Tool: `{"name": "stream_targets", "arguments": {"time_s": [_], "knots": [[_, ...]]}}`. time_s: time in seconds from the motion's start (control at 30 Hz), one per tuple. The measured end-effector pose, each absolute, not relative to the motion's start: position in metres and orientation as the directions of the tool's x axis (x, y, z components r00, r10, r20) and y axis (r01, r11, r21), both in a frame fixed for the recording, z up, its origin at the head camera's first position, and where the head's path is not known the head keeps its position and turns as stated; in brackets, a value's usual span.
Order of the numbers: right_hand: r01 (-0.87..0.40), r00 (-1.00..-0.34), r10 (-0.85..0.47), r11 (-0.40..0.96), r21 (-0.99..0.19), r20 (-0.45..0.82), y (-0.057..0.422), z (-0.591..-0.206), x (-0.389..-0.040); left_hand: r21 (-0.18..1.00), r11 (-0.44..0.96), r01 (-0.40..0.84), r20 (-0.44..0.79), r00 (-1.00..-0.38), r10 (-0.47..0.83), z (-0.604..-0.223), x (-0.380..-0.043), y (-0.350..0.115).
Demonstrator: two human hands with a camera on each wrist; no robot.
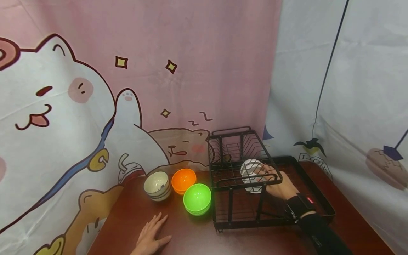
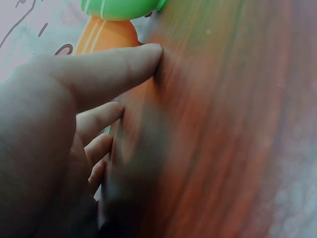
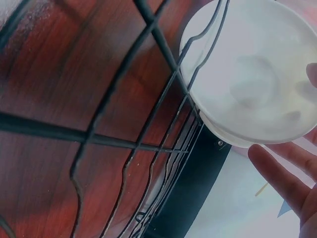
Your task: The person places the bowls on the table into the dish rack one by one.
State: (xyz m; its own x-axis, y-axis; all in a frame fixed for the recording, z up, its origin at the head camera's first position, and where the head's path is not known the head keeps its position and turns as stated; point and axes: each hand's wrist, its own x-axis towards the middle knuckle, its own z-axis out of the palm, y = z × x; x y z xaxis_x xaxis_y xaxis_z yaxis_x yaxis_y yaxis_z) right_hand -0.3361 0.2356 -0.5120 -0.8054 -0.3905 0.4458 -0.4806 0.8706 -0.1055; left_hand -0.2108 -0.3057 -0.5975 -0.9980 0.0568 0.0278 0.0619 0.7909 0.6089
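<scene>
The white bowl (image 3: 252, 72) looks smooth and glossy, the dish rack (image 1: 245, 224) metal wire, the green bowl (image 1: 197, 199) shiny plastic, the tabletop (image 1: 191, 236) polished wood, the backdrop (image 1: 204, 71) creased cloth.

Reddish-brown wood-grain table (image 1: 188, 239). Carrying, left to right: patterned bowls (image 1: 157, 186) stacked, orange bowls (image 1: 183, 180), green bowls (image 1: 197, 199) stacked, black wire rack (image 1: 230, 205), black tray (image 1: 314, 186). Also touched by left hand (image 1: 151, 235), fingers spread.

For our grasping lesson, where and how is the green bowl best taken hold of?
I'd pinch the green bowl by its near rim, left hand approaching from the front: it stands upright, rim uppermost, while the orange bowl sits behind-left and the black rack close right.
</scene>
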Motion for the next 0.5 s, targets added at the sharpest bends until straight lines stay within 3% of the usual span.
{"name": "stream_targets", "arguments": {"time_s": [0.17, 0.5], "knots": [[-0.490, -0.800, -0.422, 0.870, -0.057, 0.426, 0.2350, -0.5105, -0.3378, 0.579, 0.807, 0.113, 0.057, -0.994, 0.098, -0.5942, -0.2095, -0.3069], [-0.465, -0.841, -0.371, 0.868, -0.175, 0.395, 0.2374, -0.5063, -0.3392, 0.605, 0.789, 0.108, 0.056, -0.994, 0.094, -0.5940, -0.2113, -0.3062]]}}
